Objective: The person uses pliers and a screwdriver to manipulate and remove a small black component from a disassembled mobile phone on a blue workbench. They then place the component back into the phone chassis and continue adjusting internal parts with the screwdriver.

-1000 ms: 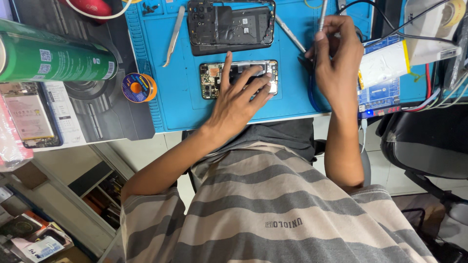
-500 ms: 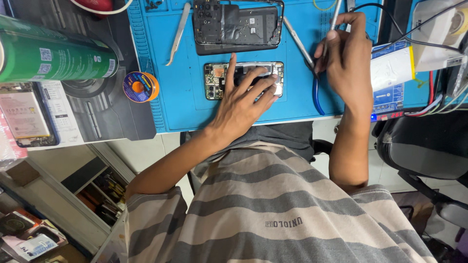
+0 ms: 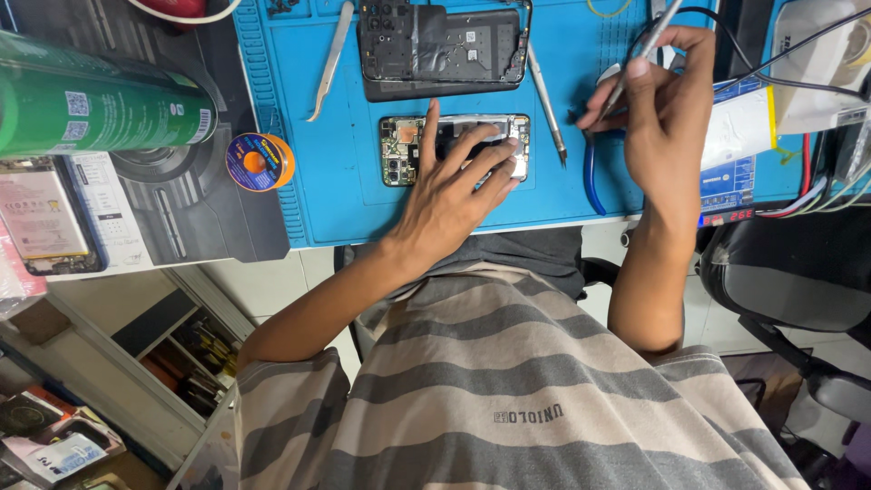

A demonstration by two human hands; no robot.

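Best to keep the left hand (image 3: 451, 192) pressed flat, fingers spread, on the opened phone with its bare circuit board (image 3: 406, 148) near the blue silicone mat's (image 3: 308, 145) front edge, and bring the thin metal tool (image 3: 640, 56), pinched in the right hand (image 3: 667, 109), down slowly and steadily.

The spread fingers (image 3: 472, 159) of the left hand (image 3: 449, 195) cover the middle and lower right part of the small opened phone with bare circuit boards (image 3: 399, 150), so what lies under them cannot be told. The thin silver metal tool (image 3: 649, 41) pinched in the right hand (image 3: 667, 118) runs out past the top edge above those fingers. The green cylindrical spray can (image 3: 100, 104), far from both hands, is cut off at the left edge.
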